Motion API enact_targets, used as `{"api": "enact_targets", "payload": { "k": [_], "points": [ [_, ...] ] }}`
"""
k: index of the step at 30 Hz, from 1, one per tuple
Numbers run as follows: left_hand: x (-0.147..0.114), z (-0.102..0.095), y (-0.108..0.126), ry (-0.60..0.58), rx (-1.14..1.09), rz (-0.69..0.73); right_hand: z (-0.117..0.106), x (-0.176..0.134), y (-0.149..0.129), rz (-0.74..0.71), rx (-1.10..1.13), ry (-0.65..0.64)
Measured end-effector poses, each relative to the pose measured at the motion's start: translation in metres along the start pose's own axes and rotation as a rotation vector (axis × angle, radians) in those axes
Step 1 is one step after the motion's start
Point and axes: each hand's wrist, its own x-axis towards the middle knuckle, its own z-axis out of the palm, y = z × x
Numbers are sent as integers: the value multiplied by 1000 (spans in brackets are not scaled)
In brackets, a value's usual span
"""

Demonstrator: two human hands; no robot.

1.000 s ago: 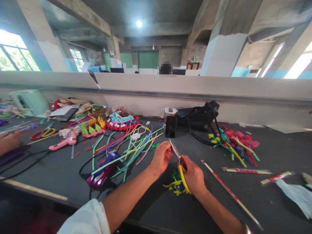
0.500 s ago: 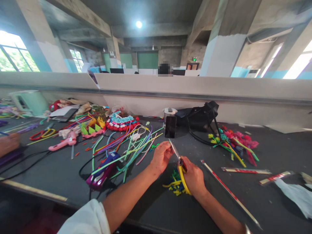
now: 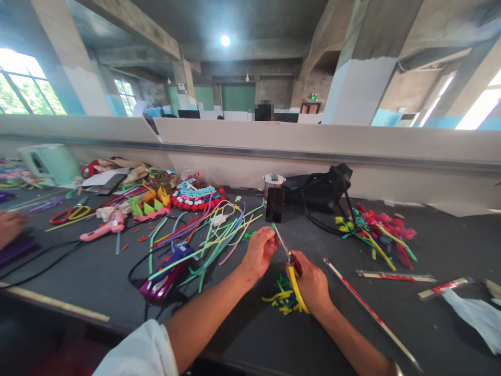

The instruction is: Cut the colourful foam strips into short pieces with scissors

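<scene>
My left hand [image 3: 260, 253] is closed in a pinch on a small green pipe cleaner piece [image 3: 273, 226], of which only a bit shows above the fingertips. My right hand [image 3: 313, 284] is wrapped round the handles of a pair of scissors [image 3: 282, 244], one handle yellow. The scissors point up and to the left, their tip close beside the green piece. Whether the blades touch it I cannot tell. Below the hands lies a pile of short green, blue and yellow clippings [image 3: 285, 298].
Long pipe cleaners [image 3: 219, 240], a purple device [image 3: 164, 279] and a pink glue gun [image 3: 105, 227] lie leftward. A phone [image 3: 274, 204] leans upright behind my hands. To the right are a black bag [image 3: 324, 188], fuzzy flowers [image 3: 385, 227] and wrapped sticks [image 3: 371, 310]. A co-worker's hand [image 3: 10, 227] is far left.
Both my hands stay almost in place, with the scissor blades looking slightly narrower. The co-worker's hand at the far left has shifted outward. The view has moved very slightly.
</scene>
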Motion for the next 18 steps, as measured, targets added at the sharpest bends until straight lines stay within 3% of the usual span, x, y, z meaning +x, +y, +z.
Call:
{"api": "enact_targets", "payload": {
  "k": [18],
  "points": [
    [2, -3, -1, -1, -37, -16, 2, -3, 1, -17, -2, -4]
  ]
}}
